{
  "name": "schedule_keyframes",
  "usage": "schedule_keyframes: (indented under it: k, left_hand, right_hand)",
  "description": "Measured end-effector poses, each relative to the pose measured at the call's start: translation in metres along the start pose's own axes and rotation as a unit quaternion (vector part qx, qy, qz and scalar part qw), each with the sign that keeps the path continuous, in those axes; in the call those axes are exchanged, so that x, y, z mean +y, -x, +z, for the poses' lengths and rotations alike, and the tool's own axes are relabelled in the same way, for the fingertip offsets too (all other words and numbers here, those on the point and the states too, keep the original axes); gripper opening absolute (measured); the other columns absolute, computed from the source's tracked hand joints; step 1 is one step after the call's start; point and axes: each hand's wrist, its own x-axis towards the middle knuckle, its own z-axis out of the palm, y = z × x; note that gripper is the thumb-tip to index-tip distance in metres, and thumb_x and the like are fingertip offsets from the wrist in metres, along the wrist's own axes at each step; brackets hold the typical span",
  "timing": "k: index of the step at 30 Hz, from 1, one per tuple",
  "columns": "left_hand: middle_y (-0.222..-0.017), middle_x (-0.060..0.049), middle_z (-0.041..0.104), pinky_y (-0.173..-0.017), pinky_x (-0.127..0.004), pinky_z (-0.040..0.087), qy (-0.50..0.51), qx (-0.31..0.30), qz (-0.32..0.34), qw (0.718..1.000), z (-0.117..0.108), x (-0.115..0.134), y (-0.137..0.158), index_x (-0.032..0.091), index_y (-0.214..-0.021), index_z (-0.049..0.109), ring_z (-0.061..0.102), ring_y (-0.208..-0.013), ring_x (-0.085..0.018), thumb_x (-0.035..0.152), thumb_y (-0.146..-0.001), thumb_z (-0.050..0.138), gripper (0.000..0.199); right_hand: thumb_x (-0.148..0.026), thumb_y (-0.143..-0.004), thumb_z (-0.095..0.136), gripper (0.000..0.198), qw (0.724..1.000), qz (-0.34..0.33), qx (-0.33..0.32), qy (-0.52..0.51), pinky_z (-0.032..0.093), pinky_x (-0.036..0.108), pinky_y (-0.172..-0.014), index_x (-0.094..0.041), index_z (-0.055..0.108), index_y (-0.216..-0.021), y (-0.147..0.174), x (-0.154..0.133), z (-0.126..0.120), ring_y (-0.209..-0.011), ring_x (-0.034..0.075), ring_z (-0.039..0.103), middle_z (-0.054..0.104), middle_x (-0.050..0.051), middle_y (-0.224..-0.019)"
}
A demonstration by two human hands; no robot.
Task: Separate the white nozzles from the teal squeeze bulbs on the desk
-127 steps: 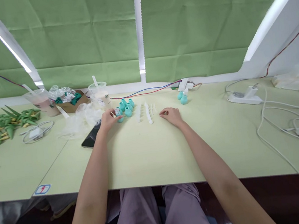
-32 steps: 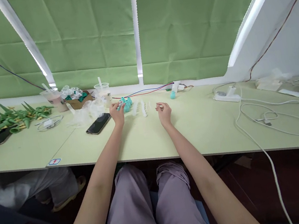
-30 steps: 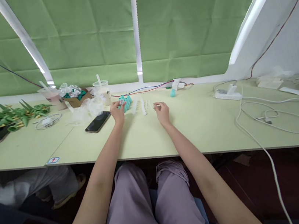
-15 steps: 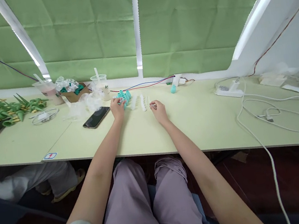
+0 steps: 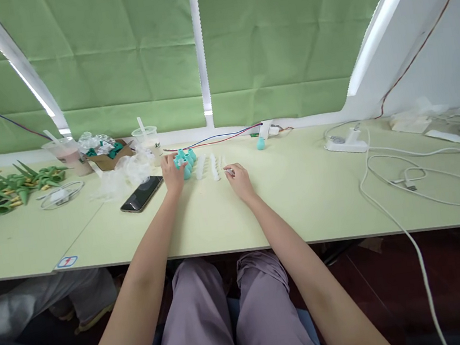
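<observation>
My left hand (image 5: 173, 175) is at the left side of a cluster of teal knobbed pieces (image 5: 188, 158), its fingers curled in against them. Whatever lies between those fingertips is too small to make out. To the right of the cluster lie two translucent whitish strips, one plain strip (image 5: 201, 167) and one bumpy strip (image 5: 214, 167). Several tiny clear bits are beside the bumpy one. Just right of these, my right hand (image 5: 240, 181) pinches a small whitish piece (image 5: 229, 171) between thumb and fingers, low over the table.
A phone (image 5: 142, 194) lies left of my left hand, with crumpled clear plastic (image 5: 123, 173) behind it. Farther back stand a drink cup (image 5: 148, 144) and an open box (image 5: 110, 158). One teal piece (image 5: 260, 143) sits near the wall. A power strip (image 5: 346, 146) and cables are right.
The camera view has shifted, so the table sits slightly lower and farther left. Both hands stay at about the same places; the left fingers have shifted slightly at the teal pieces.
</observation>
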Motion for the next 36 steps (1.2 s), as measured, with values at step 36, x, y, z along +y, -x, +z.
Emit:
schedule_keyframes:
  k: [36]
  left_hand:
    - [-0.098,-0.010,0.065,-0.087,-0.041,0.035,-0.012,-0.044,0.172,0.984,-0.020,0.035,0.023,0.027,-0.108,0.063,0.055,-0.097,-0.026,0.039,-0.085,0.049,0.030]
  right_hand:
    - [-0.023,-0.075,0.058,0.033,0.971,-0.104,-0.196,-0.093,0.052,0.031,-0.074,-0.027,0.064,-0.107,-0.061,-0.073,-0.012,-0.078,0.014,0.062,0.061,0.003,-0.103]
